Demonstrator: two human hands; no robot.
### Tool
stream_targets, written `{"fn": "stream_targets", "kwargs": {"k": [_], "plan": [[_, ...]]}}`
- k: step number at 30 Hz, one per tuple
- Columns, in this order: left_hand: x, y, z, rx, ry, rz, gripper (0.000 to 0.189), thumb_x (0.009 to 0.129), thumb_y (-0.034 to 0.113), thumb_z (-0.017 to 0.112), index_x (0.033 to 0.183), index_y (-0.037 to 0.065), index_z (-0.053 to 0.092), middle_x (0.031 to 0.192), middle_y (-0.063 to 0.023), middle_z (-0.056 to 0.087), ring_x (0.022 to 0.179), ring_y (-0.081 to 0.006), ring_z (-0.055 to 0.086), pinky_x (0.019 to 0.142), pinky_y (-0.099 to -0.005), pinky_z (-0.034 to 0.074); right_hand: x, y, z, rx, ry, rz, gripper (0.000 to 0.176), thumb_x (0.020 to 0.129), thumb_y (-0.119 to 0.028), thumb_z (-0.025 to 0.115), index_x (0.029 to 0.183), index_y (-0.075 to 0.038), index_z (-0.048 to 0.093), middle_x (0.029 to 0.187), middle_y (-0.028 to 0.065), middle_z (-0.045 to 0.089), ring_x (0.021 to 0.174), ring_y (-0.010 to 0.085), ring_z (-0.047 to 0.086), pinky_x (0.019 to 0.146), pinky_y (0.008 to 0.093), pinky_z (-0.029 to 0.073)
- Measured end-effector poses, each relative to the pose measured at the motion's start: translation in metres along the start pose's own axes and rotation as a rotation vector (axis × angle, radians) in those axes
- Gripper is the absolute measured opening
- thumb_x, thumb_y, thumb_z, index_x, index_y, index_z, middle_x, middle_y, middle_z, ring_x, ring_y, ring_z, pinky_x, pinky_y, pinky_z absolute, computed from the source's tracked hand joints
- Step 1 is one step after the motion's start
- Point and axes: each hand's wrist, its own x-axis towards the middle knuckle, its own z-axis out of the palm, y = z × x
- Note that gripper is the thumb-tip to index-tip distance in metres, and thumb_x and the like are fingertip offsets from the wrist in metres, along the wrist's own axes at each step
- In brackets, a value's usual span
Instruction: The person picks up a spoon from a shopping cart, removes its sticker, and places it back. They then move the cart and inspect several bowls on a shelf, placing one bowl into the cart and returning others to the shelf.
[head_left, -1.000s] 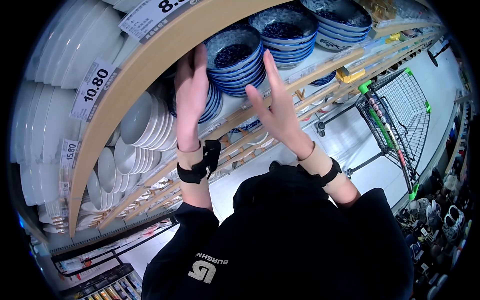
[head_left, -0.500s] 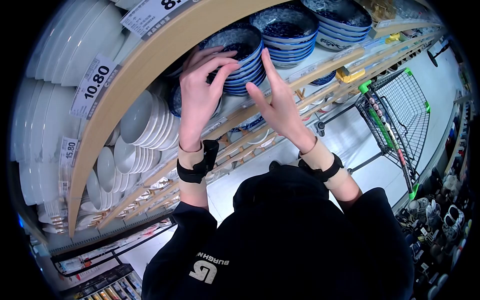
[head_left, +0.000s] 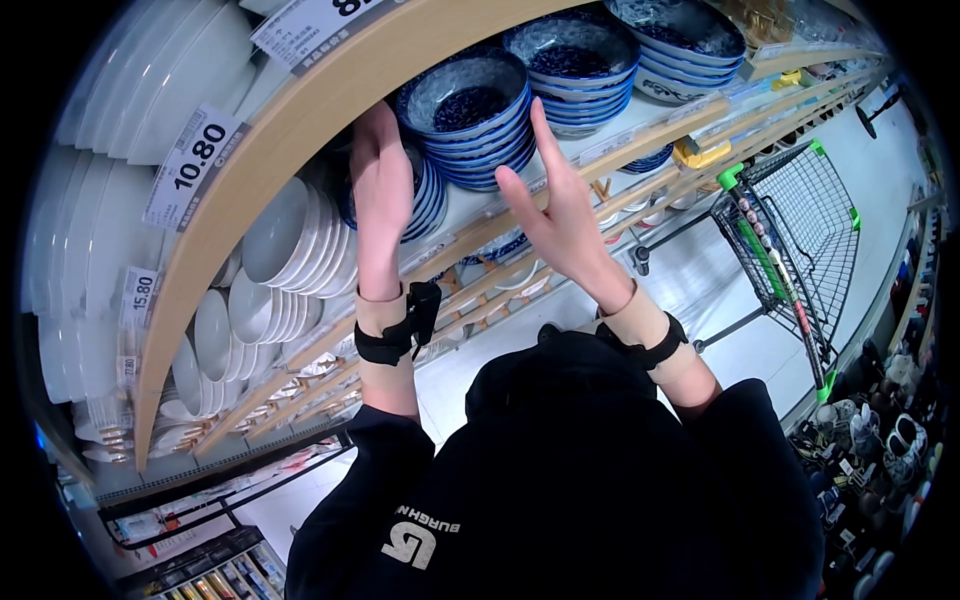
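Note:
A stack of blue patterned bowls (head_left: 470,120) stands on a wooden store shelf (head_left: 600,150). My left hand (head_left: 380,195) is raised flat against the stack's left side, fingers straight, palm towards the bowls. My right hand (head_left: 560,215) is held open just right of the stack, fingers apart, a little off the bowls. Neither hand holds anything. Behind my left hand leans a second stack of blue-rimmed plates (head_left: 425,205), partly hidden.
More blue bowl stacks (head_left: 575,65) (head_left: 685,40) stand to the right. White bowls (head_left: 295,245) and white plates (head_left: 150,90) fill the left shelves, with price tags (head_left: 195,165). A green-handled shopping cart (head_left: 790,230) stands on the aisle floor at right.
My left hand had curled its fingers over the top bowl's rim half a second ago; now it has let go and lies flat beside the stack. My right hand barely moved.

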Motion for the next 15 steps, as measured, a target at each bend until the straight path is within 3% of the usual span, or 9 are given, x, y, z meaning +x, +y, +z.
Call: {"fn": "stream_targets", "kwargs": {"k": [1,7,15], "plan": [[0.0,0.001,0.0,0.001,-0.064,-0.055,0.072,0.106,0.058,0.026,0.147,0.0,0.041,0.149,-0.0263,0.045,0.138,-0.0426,0.04,0.111,-0.0365,0.031,0.0,-0.002,0.0,0.009,-0.008,0.015,0.077,0.098,-0.02,0.062,0.151,0.014,0.019,0.155,0.0378,0.026,0.147,0.0455,0.027,0.12,0.0435,0.025],[0.003,0.006,0.001,0.049,-0.105,-0.187,0.075,0.105,0.059,0.029,0.146,-0.002,0.043,0.149,-0.0278,0.045,0.14,-0.043,0.038,0.113,-0.0356,0.03,0.002,-0.006,0.002,0.002,-0.019,0.052,0.074,0.098,-0.019,0.061,0.15,0.015,0.021,0.154,0.0383,0.027,0.146,0.0455,0.028,0.12,0.0434,0.026],[0.001,0.006,-0.002,0.036,-0.099,-0.177,0.074,0.104,0.059,0.03,0.143,-0.002,0.046,0.147,-0.0283,0.047,0.139,-0.0435,0.04,0.113,-0.0369,0.031,0.005,0.0,-0.004,-0.023,-0.008,0.03,0.07,0.099,-0.015,0.059,0.152,0.011,0.022,0.154,0.0361,0.03,0.145,0.0428,0.033,0.117,0.0418,0.031]]}}
